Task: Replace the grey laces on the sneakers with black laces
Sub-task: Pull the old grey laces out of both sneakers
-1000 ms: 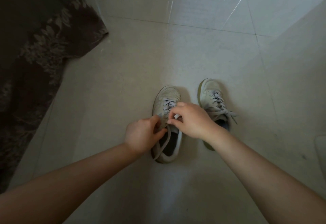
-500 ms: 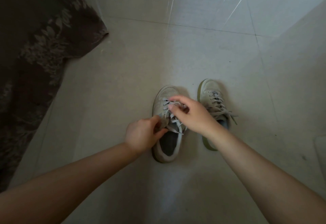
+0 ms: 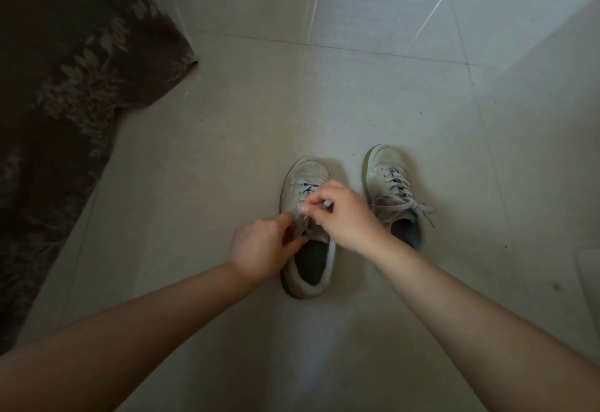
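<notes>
Overhead, two white sneakers were seen on a pale tiled floor (image 3: 373, 93), toes pointing away, side by side but apart. The left sneaker (image 3: 303, 177) was being worked on; the right sneaker (image 3: 386, 168) stood untouched, its grey lace (image 3: 397, 189) fully threaded and tied in a bow, with loose ends trailing to the right.

The left hand (image 3: 259, 249) was recorded at the left side of the left sneaker's tongue, fingers curled and pinching the upper or the lace there; which of the two could not be told. The right hand (image 3: 344, 213) was held above the same shoe's mid-lacing, thumb and forefinger pinching a piece of the partly loosened grey lace (image 3: 306, 186), the other fingers curled. Only the far rows of that lace were seen still crossed near the toe; the near eyelets were hidden by the hands. The shoe's dark opening was visible near the heel.

A dark floral-patterned fabric (image 3: 65, 93) was noted along the left edge of the floor, well apart from the shoes.
</notes>
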Available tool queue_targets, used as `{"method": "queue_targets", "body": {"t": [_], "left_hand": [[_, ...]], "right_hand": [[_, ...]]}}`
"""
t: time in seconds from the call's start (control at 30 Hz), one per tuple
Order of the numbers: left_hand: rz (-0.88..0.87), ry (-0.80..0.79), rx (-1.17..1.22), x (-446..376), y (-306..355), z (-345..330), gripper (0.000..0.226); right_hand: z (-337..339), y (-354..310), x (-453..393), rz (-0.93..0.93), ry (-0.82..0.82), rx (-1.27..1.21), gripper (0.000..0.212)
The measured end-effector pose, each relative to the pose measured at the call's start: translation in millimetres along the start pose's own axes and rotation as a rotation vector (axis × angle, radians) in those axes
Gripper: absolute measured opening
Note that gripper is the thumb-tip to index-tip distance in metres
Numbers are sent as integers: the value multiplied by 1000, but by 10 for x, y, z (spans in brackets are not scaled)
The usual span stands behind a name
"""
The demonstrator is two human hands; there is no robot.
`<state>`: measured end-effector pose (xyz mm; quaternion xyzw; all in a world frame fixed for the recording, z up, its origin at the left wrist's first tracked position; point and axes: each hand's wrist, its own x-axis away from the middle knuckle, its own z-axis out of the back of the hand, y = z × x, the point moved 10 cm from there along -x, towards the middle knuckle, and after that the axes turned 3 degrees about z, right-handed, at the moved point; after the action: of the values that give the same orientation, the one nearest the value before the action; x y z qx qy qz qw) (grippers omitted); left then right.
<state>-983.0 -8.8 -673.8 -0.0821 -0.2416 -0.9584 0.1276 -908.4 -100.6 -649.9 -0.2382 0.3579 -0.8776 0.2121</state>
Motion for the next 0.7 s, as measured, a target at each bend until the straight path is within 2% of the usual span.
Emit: {"method": "queue_targets", "body": {"t": [0.13,0.2,0.23,0.3,0.37,0.4,0.43,0.53,0.63,0.7], "left_hand": [[-4,-16,4,-8,-10,-9,29],[-10,-9,11,0,-5,-7,28],[-15,-2,12,5,-5,-8,27],[-30,17,16,9,7,-1,26],[-48,21,11,12,21,14,24],[-54,17,3,14,27,11,24],[-57,13,-1,17,26,10,23],[-56,50,12,35,9,62,20],[-303,251,-20,126,320,249,17],[-405,277,-41,134,512,252,13]], "right_hand": [[401,128,-36,-174,144,-484,17],[570,181,-68,-187,228,-571,7],[600,198,-79,-189,237,-607,9],[534,247,-86,-214,156,-633,36],[494,306,-39,-237,84,-390,62],[502,331,-3,-224,93,-248,61],[518,327,36,-190,114,-153,51],[356,411,153,-152,36,-46,10],[127,568,273,-214,-93,-87,2],[48,623,319,-244,-130,-127,2]]}}
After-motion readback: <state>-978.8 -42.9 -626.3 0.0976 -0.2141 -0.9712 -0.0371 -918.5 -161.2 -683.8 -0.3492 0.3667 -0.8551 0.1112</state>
